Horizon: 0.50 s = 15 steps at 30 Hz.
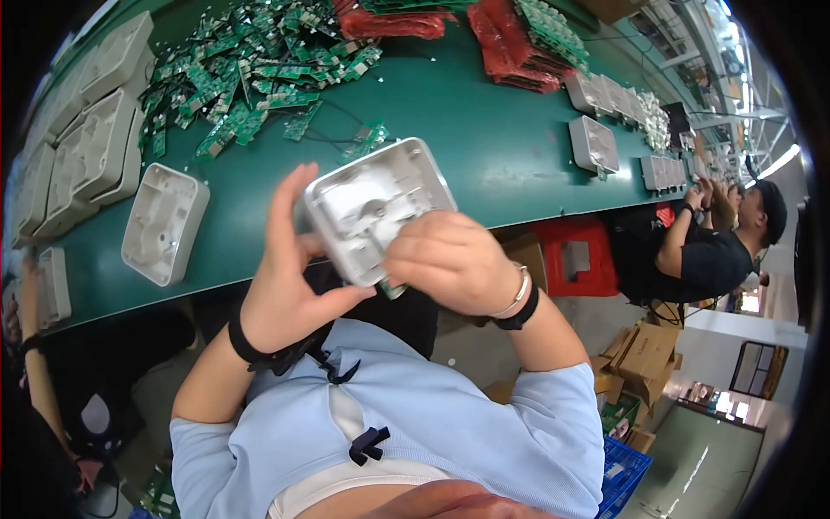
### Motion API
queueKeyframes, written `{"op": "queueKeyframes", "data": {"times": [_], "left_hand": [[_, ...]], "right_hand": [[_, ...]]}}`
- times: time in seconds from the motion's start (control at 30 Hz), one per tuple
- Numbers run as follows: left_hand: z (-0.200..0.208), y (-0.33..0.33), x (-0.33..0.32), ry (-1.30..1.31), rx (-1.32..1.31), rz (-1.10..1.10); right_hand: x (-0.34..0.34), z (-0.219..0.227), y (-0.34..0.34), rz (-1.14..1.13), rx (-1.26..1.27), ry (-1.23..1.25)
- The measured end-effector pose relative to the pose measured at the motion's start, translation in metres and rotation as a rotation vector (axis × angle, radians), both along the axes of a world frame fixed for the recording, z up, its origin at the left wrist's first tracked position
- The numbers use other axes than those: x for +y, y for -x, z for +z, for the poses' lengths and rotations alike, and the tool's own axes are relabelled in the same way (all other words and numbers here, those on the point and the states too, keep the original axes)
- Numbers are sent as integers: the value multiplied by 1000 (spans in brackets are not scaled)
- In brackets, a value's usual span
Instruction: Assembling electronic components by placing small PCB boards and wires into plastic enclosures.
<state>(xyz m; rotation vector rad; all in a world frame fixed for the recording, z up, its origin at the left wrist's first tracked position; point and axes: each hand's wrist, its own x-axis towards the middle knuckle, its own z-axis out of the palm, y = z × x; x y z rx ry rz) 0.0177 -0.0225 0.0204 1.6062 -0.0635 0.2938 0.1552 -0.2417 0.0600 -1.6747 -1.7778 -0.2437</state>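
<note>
A white plastic housing (367, 201), an open shallow box with ribs and a round post inside, is held up over the table's near edge. My left hand (290, 259) grips its left side, fingers behind and thumb near the lower corner. Bent and pressed together, the fingers of my right hand (456, 259) reach over the housing's lower right part; whatever they pinch there is hidden. A small green circuit board (394, 289) shows just below my right thumb, under the housing's lower corner. Behind the housing lies another green board (370, 138) with a dark wire.
Loose wired circuit boards (238, 73) form a pile at the back left. An open white housing (164, 225) lies left of my hands, beside stacked housings (95, 147). Red wrap (510, 56) with boards lies farther back. Co-workers sit at both sides; a red stool (575, 259) stands right.
</note>
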Motion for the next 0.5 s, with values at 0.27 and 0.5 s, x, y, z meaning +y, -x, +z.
{"op": "queueKeyframes", "data": {"times": [0.27, 0.5], "left_hand": [[24, 56, 52, -889, -178, 453], [23, 118, 112, -1151, 94, 965]], "right_hand": [[-109, -6, -95, -494, -191, 161], [-179, -25, -159, -670, -237, 232]]}}
